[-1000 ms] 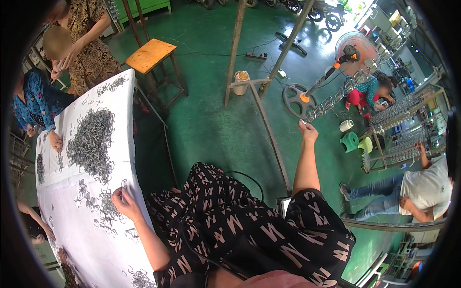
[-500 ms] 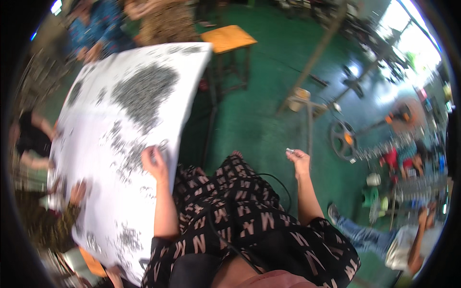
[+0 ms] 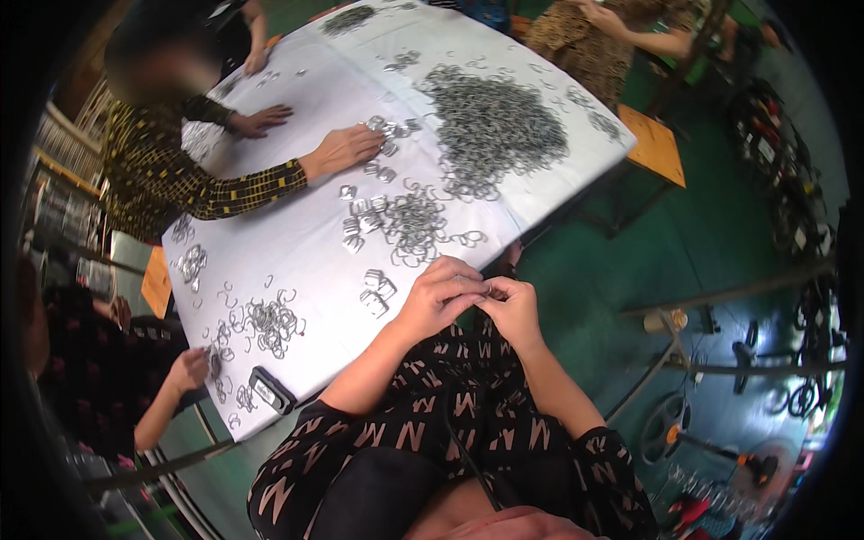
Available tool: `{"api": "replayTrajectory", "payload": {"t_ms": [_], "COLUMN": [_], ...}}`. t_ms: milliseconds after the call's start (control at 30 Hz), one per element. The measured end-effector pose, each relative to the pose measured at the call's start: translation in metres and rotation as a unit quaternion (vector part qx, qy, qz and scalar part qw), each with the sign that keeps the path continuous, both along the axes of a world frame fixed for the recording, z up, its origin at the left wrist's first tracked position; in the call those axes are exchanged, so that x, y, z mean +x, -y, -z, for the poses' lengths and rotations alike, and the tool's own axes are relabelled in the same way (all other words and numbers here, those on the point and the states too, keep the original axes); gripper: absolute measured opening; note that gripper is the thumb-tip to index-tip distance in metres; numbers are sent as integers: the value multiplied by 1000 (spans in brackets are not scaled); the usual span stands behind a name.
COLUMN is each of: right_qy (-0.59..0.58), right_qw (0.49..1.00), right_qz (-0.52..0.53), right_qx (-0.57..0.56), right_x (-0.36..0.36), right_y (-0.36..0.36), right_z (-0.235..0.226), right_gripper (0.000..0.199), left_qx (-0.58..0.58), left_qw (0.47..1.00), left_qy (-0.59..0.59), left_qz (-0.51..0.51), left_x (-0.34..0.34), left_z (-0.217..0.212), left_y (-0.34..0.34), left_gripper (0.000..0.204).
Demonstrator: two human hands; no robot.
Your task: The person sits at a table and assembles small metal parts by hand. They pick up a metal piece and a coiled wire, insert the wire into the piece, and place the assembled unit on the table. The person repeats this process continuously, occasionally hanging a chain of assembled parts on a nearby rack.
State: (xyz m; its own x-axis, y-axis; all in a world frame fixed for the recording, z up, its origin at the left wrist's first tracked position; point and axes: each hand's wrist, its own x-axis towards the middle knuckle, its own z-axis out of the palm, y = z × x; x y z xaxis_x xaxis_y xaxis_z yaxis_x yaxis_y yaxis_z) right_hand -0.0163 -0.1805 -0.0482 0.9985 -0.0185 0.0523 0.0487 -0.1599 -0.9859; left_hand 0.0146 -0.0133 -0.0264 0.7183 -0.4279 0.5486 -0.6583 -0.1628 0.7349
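My left hand (image 3: 439, 295) and my right hand (image 3: 513, 313) meet just off the near edge of the table, with fingertips pinched together. Between them is a small bit of grey metal, mostly hidden by the fingers; it looks like one or more of the C-shaped metal rings. Just beyond my hands lies a loose pile of these metal rings (image 3: 416, 225) on the white-covered table (image 3: 333, 261). Left of my left hand stand a few neat stacks of nested rings (image 3: 378, 292), and more stacks (image 3: 363, 216) sit beside the loose pile.
A large heap of rings (image 3: 499, 126) covers the far right of the table. Across from me, a co-worker's hand (image 3: 346, 148) touches ring stacks; another person's hand (image 3: 191, 369) is at the left corner. A black-edged device (image 3: 270, 390) lies near the front edge. An orange-topped stool (image 3: 652, 148) stands beyond.
My view has swung left toward the table. My hands were wide apart, the right holding a small silvery piece over the floor; now they are together at the table edge.
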Motion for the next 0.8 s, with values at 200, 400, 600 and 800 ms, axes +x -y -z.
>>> {"api": "replayTrajectory", "payload": {"t_ms": [200, 400, 600, 800], "right_qy": [63, 134, 194, 319], "right_qw": [989, 898, 909, 867], "right_qz": [-43, -75, -80, -142], "right_qx": [-126, -413, -361, -354], "right_x": [16, 33, 83, 133], "right_y": [-22, -17, -47, -112], "right_z": [11, 23, 40, 10], "right_gripper": [23, 91, 76, 35], "left_qx": [5, -72, -64, -74], "left_qw": [999, 986, 986, 983], "left_qy": [-32, -96, -72, -75], "left_qz": [-39, -113, -138, -149], "left_x": [1, 1, 3, -7], "left_z": [8, 13, 2, 1], "left_y": [-26, -50, -70, -77], "left_gripper": [12, 13, 16, 14]}}
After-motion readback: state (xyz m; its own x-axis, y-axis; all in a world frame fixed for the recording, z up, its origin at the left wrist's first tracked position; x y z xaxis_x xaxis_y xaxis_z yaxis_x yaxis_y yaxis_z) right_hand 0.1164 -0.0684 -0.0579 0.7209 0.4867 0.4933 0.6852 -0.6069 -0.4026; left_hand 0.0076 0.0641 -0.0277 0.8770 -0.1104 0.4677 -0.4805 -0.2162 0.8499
